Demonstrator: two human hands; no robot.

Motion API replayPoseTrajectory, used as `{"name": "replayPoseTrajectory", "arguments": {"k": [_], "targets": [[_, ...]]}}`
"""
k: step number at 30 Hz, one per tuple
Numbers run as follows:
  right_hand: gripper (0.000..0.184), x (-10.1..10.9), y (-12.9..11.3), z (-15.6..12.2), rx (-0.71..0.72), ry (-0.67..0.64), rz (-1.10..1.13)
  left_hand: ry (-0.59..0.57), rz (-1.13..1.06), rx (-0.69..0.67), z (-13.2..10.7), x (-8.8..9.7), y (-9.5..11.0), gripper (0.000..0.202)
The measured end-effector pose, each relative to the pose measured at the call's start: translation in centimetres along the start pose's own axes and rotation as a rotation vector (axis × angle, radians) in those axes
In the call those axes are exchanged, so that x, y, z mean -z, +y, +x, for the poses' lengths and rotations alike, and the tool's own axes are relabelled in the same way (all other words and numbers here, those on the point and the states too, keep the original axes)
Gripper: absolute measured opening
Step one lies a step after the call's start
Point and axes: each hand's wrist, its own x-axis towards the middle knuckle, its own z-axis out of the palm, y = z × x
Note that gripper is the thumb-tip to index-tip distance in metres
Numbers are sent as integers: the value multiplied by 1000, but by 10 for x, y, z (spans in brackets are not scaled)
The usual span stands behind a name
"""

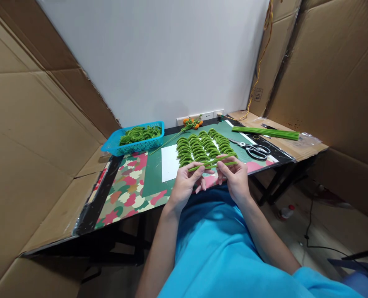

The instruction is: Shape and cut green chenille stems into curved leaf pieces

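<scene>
blue shirt (224,256) foremost; left hand (186,182) and right hand (236,178) pinch green stems (213,161) that span from grip to grip.

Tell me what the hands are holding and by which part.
Thin green strands, pinched toward their left ends by the left hand and toward their right ends by the right hand; their exact number is unclear.

Furniture: black-edged rectangular table (92,213) with a multicoloured camouflage-print cover (126,186).
Backdrop: smooth pale-grey wall panel (155,54) behind the table.
Sides: tall brown corrugated cardboard sheets (333,62) left and right of the table.
Power: white rectangular sockets (208,116) along the table's back edge.
Wiring: thin twisted yellow cord (259,64) above the table's back right corner.
Underfoot: smooth grey floor (291,231) below the table.
Light: soft, diffuse.
</scene>
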Motion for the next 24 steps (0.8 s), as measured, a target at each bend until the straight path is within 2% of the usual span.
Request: {"name": "replayPoseTrajectory", "arguments": {"k": [9, 15, 24], "targets": [[26, 2, 5, 0, 24, 12, -11, 27, 12, -7, 0, 1, 1, 44], [28, 1, 2, -2, -19, -5, -58, 101, 16, -64, 1, 1, -3, 38], [32, 0, 0, -3, -31, -8, -80, 99, 29, -62, 2, 0, -1, 43]]}}
